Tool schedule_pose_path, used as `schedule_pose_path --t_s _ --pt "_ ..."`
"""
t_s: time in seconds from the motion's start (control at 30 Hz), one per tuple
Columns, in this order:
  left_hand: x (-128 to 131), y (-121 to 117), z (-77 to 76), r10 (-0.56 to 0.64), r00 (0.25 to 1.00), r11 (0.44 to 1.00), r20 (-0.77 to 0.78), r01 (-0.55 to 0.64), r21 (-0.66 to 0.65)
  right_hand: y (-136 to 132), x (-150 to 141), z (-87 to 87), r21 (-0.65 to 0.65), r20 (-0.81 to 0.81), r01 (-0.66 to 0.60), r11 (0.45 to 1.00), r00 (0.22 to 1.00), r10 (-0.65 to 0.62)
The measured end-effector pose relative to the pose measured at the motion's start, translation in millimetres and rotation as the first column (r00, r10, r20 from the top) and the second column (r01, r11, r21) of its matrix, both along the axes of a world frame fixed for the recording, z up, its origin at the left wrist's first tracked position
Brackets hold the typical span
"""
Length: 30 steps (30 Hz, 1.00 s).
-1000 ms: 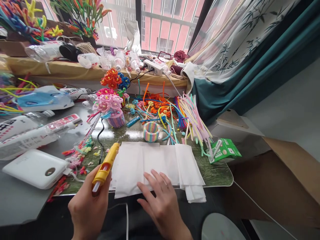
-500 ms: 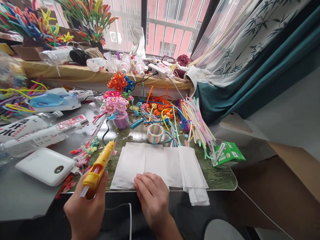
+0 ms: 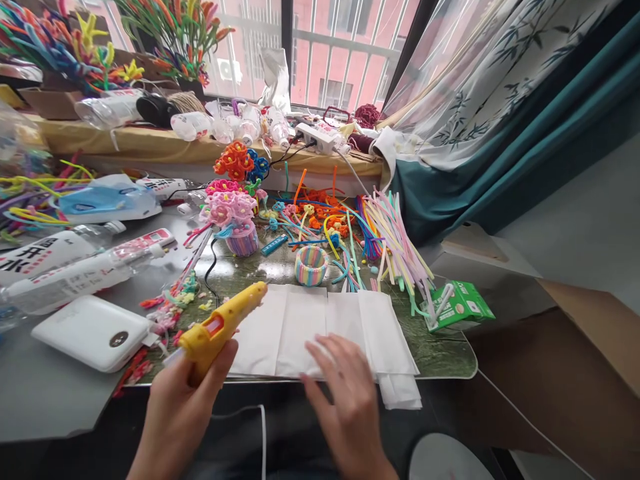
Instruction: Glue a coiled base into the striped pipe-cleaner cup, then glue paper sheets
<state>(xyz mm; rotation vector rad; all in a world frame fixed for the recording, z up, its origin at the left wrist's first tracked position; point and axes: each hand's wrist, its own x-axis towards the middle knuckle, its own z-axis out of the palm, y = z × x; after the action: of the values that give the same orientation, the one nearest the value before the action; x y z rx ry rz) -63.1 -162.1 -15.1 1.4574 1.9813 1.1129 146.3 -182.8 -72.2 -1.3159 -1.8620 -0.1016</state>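
A yellow hot glue gun [image 3: 223,327] is gripped in my left hand [image 3: 185,407], its nozzle tilted up and to the right over the left part of the white paper sheets [image 3: 305,327]. The folded sheets lie flat at the table's front edge, with one end hanging over at the right. My right hand [image 3: 345,393] hovers on or just above the sheets, fingers apart and slightly blurred; I cannot tell whether it touches them. Behind the sheets stands a small striped pastel ring-shaped pot [image 3: 311,265]. A pot of pipe-cleaner flowers [image 3: 243,239] stands to its left.
A white power bank [image 3: 95,333] and plastic bottles [image 3: 85,267] lie at left. Loose pipe cleaners [image 3: 395,240] spread at the back right, near a green packet [image 3: 460,305]. A power strip [image 3: 316,137] rests on the windowsill. An open cardboard box [image 3: 590,327] stands at right.
The glue gun has swung rightward, its nozzle now over the sheets. My right hand first drew its fingers together at the sheets' front edge, then moved right and spread them.
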Motion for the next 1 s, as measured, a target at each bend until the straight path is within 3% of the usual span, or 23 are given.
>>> schedule_pose_path --t_s 0.07,0.17,0.37,0.43,0.77,1.0 --pt "4 8 8.4 -0.135 0.987 0.989 0.082 0.139 -0.049 -2 26 -2.6 -0.076 0.079 0.087 0.993 0.994 -0.081" --pt "18 24 18.4 -0.291 0.936 0.945 0.199 0.314 -0.094 -1 51 -9.0 -0.096 0.178 0.107 0.99 0.98 -0.089" --pt "46 44 12.3 -0.455 0.84 0.82 0.295 0.524 -0.229 1 57 -12.3 -0.077 0.171 0.078 0.994 0.983 -0.064" --pt "52 47 8.9 -0.475 0.842 0.799 0.258 0.535 -0.275 1 56 -11.4 -0.065 0.129 0.069 0.996 0.99 -0.06" --pt "64 58 -3.4 -0.494 0.866 0.813 0.081 0.493 -0.311 7 57 -2.9 -0.112 0.016 0.06 0.992 0.998 -0.058" --pt "67 59 -3.6 -0.471 0.875 0.808 0.113 0.479 -0.343 22 50 1.7 -0.16 0.031 0.026 0.987 0.999 -0.022"
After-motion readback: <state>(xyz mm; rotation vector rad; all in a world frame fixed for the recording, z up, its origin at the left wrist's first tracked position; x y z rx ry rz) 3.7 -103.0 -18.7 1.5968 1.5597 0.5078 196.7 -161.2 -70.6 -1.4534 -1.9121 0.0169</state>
